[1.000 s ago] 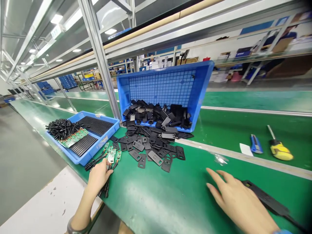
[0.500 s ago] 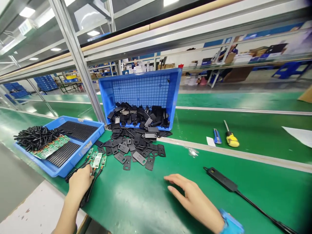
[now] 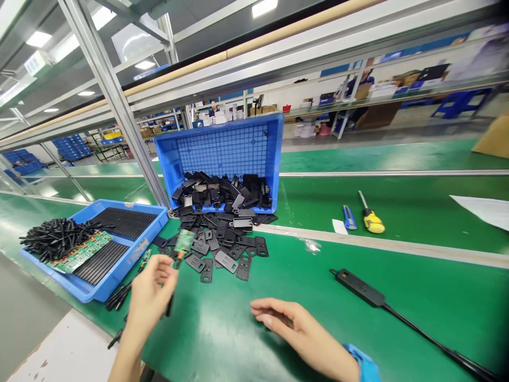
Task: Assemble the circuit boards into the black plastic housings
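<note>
At far left on the green bench, shallow blue tray, with heaped black cables, a row of small green boards and two sets of black strips inside; just beside its near right side, loose black leads, partly behind the left hand; left hand clenched in a pinch on the wired end of a blurred green circuit board, board raised before the pile, dark lead hanging below the fingers; behind, large blue bin tipped on its side, open face toward the viewer, with jumbled black casings inside; from its mouth onto the bench, overlapping flat black plates, some with slots; right of these and nearer the viewer, right hand released, palm inward, fingers loosely bent, thumb slightly apart, blue cuff at the wrist; farther right, crumpled clear plastic by the pale strip, small white paper, blue utility knife, slim black device with trailing cord, yellow-handled screwdriver and large white sheet, all on the bench.
</note>
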`<action>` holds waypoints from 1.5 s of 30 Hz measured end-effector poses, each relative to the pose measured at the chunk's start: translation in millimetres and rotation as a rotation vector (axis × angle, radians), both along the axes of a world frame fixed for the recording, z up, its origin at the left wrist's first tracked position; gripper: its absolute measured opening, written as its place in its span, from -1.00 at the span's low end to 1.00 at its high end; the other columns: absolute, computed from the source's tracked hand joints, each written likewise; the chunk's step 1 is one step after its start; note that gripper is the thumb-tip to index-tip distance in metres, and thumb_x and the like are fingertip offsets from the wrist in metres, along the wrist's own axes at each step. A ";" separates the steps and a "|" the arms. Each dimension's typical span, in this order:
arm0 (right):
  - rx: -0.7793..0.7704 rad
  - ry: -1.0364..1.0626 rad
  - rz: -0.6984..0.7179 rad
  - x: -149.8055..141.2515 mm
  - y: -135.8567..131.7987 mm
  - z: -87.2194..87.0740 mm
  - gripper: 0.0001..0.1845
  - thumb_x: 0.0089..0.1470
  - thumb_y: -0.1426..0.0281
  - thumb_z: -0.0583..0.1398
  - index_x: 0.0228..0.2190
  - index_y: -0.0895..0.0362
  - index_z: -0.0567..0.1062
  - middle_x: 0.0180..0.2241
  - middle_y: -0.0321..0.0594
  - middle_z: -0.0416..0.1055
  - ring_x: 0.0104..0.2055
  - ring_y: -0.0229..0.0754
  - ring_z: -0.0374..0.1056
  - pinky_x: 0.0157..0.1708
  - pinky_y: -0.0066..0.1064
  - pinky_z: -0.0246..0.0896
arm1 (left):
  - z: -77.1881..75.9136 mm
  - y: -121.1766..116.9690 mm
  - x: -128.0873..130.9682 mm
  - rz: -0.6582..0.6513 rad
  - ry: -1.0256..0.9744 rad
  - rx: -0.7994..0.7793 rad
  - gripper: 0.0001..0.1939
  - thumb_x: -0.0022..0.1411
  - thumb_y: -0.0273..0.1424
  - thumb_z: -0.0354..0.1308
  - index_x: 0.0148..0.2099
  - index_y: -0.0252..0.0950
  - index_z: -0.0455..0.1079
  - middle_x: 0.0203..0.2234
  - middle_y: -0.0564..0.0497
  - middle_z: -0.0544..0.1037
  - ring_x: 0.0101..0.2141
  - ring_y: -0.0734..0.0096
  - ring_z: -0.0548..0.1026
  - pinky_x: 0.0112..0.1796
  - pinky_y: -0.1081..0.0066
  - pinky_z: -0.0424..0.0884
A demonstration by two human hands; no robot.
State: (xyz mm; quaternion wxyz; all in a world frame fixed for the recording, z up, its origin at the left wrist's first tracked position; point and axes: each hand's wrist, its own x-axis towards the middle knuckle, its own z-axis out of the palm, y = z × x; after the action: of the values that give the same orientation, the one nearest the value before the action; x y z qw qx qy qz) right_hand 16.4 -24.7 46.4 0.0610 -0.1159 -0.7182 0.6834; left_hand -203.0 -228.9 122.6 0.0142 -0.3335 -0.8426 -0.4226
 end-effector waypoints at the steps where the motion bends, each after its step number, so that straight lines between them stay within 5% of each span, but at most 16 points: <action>1: -0.141 0.017 -0.005 -1.4 -2.6 -1.5 -0.48 0.10 0.07 0.16 0.02 0.05 0.37 -0.05 -0.08 0.39 0.00 -0.05 0.31 0.02 -0.18 0.19 | -2.5 18.2 12.9 -0.133 -0.061 0.000 -0.82 0.16 -0.32 0.11 -0.18 -0.23 0.26 -0.44 0.05 0.49 -0.44 0.39 0.50 -0.40 0.47 0.42; 4: -0.488 0.065 -0.113 -3.6 -4.3 -1.8 -0.26 0.04 0.00 0.20 0.16 0.01 0.15 0.03 -0.09 0.31 0.03 -0.07 0.27 0.05 -0.18 0.16 | -13.5 75.5 39.5 -0.490 0.004 -0.148 -0.90 0.23 -0.40 0.05 -0.18 -0.23 0.31 -0.38 0.02 0.53 -0.40 0.42 0.52 -0.45 0.53 0.40; 7: -0.631 0.064 -0.278 -2.7 3.4 4.4 -0.35 0.08 0.02 0.18 0.09 0.10 0.22 -0.17 -0.12 0.41 -0.20 -0.16 0.33 -0.13 -0.28 0.25 | -26.9 129.3 31.1 -0.484 0.173 -0.201 -0.84 0.22 -0.50 0.02 -0.17 -0.26 0.38 -0.28 -0.07 0.53 -0.25 0.28 0.49 -0.24 0.36 0.41; 10: -0.498 0.082 -0.355 -0.2 15.0 10.9 -0.53 0.10 0.04 0.16 -0.13 0.15 0.35 -0.40 -0.23 0.39 -0.46 -0.30 0.15 -0.44 -0.45 0.15 | -38.8 177.9 -2.2 -0.372 0.306 -0.218 -0.73 0.22 -0.55 -0.03 -0.06 -0.36 0.36 -0.12 -0.24 0.48 -0.06 0.06 0.40 -0.03 0.11 0.29; 13: -0.354 0.088 -0.381 1.7 23.7 12.4 -0.56 0.11 0.00 0.12 -0.21 0.12 0.30 -0.44 -0.28 0.35 -0.54 -0.34 -0.01 -0.59 -0.51 -0.06 | -46.2 218.2 -31.8 -0.342 0.396 -0.247 -0.62 0.19 -0.60 0.00 0.07 -0.37 0.29 0.03 -0.27 0.39 0.06 0.08 0.32 0.04 0.13 0.23; 17: -0.208 0.097 -0.427 2.9 28.2 8.2 -0.55 0.09 -0.01 0.11 -0.18 0.09 0.26 -0.39 -0.32 0.23 -0.55 -0.37 -0.01 -0.64 -0.53 -0.13 | -48.3 244.1 -45.5 -0.342 0.433 -0.305 -0.54 0.06 -0.66 0.13 0.04 -0.36 0.33 -0.09 -0.23 0.47 -0.05 0.10 0.42 -0.02 0.18 0.31; 21: 0.011 0.133 -0.491 5.2 30.9 7.9 -0.64 0.16 0.10 0.08 -0.15 0.09 0.30 -0.38 -0.30 0.19 -0.52 -0.34 0.10 -0.61 -0.51 0.02 | -44.7 233.3 -37.1 -0.317 0.414 -0.285 -0.58 0.12 -0.57 0.09 0.07 -0.39 0.31 -0.17 -0.24 0.48 -0.08 0.05 0.43 -0.04 0.13 0.30; 25: 0.132 0.170 -0.599 9.3 37.1 14.7 -0.68 0.16 0.17 0.09 -0.12 0.09 0.33 -0.34 -0.23 0.29 -0.43 -0.27 0.26 -0.53 -0.47 0.16 | -41.9 199.4 -9.3 -0.371 0.305 -0.231 -0.61 0.16 -0.44 0.08 0.07 -0.28 0.31 -0.20 -0.11 0.49 -0.27 0.27 0.50 -0.20 0.31 0.41; 28: 0.237 0.161 -0.638 12.8 42.6 19.2 -0.71 0.15 0.19 0.12 -0.18 0.11 0.41 -0.41 -0.24 0.34 -0.43 -0.23 0.30 -0.47 -0.44 0.21 | -40.9 171.4 17.4 -0.572 -0.177 -0.145 -0.62 0.17 -0.38 0.10 0.05 -0.29 0.31 -0.43 0.02 0.50 -0.49 0.42 0.47 -0.40 0.43 0.42; 31: 0.293 0.129 -0.585 14.8 44.2 21.4 -0.74 0.14 0.21 0.14 -0.24 0.11 0.48 -0.45 -0.24 0.39 -0.46 -0.22 0.31 -0.45 -0.41 0.23 | -39.1 151.6 38.2 -0.725 -0.811 0.090 -0.57 0.09 -0.35 0.25 0.01 -0.34 0.34 -0.41 0.00 0.48 -0.48 0.48 0.43 -0.42 0.47 0.39; 36: 0.173 0.084 -0.521 12.2 37.5 21.7 -0.66 0.07 0.11 0.19 -0.30 0.14 0.52 -0.49 -0.22 0.38 -0.55 -0.25 0.28 -0.63 -0.46 0.15 | -44.5 143.1 54.3 -0.739 -1.111 0.374 -0.46 -0.15 -0.51 0.44 -0.07 -0.31 0.41 -0.28 -0.01 0.47 -0.34 0.50 0.43 -0.34 0.57 0.35; 40: -0.035 0.064 -0.463 8.1 33.0 18.4 -0.54 -0.01 0.03 0.23 -0.28 0.17 0.47 -0.55 -0.28 0.32 -0.65 -0.34 0.20 -0.72 -0.51 0.10 | -56.7 143.7 61.5 -0.715 -1.136 0.437 -0.47 -0.05 -0.47 0.40 0.01 -0.30 0.38 -0.31 -0.02 0.48 -0.36 0.49 0.43 -0.39 0.56 0.36; 45: -0.168 0.074 -0.457 4.7 34.7 10.1 -0.58 -0.05 0.09 0.28 -0.32 0.16 0.36 -0.60 -0.38 0.31 -0.69 -0.39 0.19 -0.74 -0.58 0.10 | -59.1 141.6 65.3 -0.751 -1.160 0.431 -0.50 0.07 -0.43 0.32 0.07 -0.30 0.33 -0.10 -0.13 0.47 -0.15 0.30 0.46 -0.09 0.34 0.37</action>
State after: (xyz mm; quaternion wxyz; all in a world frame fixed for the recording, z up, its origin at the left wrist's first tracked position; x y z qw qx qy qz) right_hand 21.1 9.9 56.5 0.2305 -0.2546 -0.6113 0.7130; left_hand -137.7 -87.3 63.5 -0.5160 -0.3120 -0.4411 -0.6647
